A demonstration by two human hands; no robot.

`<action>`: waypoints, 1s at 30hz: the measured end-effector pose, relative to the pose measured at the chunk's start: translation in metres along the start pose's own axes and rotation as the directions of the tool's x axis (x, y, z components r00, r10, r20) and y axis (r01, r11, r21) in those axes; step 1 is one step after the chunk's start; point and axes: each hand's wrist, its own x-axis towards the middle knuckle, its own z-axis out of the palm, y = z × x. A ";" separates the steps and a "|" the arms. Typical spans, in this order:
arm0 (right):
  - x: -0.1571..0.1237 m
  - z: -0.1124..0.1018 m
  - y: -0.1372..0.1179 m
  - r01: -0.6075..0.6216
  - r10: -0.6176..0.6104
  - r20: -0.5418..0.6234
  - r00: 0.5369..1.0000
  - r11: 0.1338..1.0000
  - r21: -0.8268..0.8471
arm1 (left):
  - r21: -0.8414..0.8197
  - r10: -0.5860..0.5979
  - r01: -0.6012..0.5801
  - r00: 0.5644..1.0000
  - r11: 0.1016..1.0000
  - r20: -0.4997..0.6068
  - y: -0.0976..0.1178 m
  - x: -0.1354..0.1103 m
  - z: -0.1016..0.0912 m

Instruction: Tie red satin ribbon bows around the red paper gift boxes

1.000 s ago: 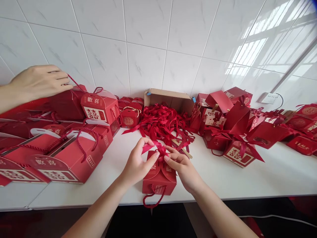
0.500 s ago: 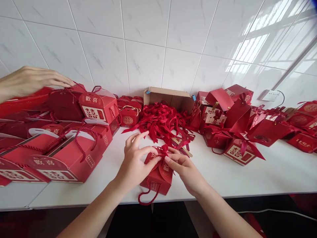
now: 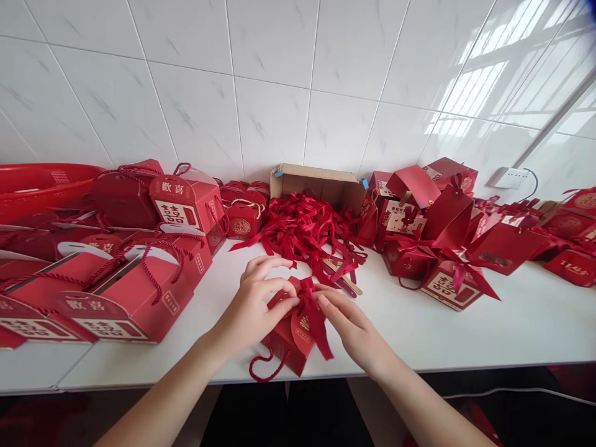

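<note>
White tiles [image 3: 274, 124] back the worktop [image 3: 395, 351]; near its front edge, left hand [image 3: 258, 304] and right hand [image 3: 351, 323] pinch the bow [image 3: 313, 313] on a red box [image 3: 291, 341], probably light, crushable, best steadied by its sides.

Between the left hand [image 3: 256, 305] and the right hand [image 3: 354, 332] sits a small red cardboard gift box [image 3: 286, 347], a red satin ribbon [image 3: 319, 332] on top, near the front edge of the white table [image 3: 400, 329]. Beyond both hands, loose red ribbons [image 3: 302, 226] lie in and before a brown cardboard carton [image 3: 321, 177]. Left of the left hand stand red rope-handled cardboard boxes [image 3: 128, 292], a red plastic basket [image 3: 46, 202] behind them; right of the right hand, red ribbon-tied boxes [image 3: 447, 217] cluster.
</note>
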 end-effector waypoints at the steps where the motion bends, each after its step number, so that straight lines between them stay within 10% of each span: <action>1: 0.001 -0.001 0.002 0.019 -0.022 -0.041 0.999 0.998 -0.064 | -0.011 0.015 -0.015 0.999 1.000 0.040 -0.001 0.001 -0.003; 14: 0.040 -0.028 -0.010 0.583 -0.538 0.243 0.807 0.661 -0.473 | 0.018 0.156 -0.163 0.966 0.986 0.207 -0.003 0.012 -0.021; 20: 0.017 -0.046 -0.039 0.606 -0.433 0.450 0.781 0.349 -0.715 | 0.018 0.148 -0.156 0.963 0.988 0.225 -0.006 0.010 -0.022; 26: 0.040 -0.043 -0.044 0.301 -0.192 0.264 0.945 0.824 -0.479 | -0.013 0.165 -0.170 0.930 0.985 0.327 -0.006 0.018 -0.029; 30: 0.064 -0.029 -0.032 0.107 -0.063 0.301 0.952 0.985 -0.134 | -0.037 0.158 -0.156 0.906 0.987 0.392 -0.005 0.022 -0.032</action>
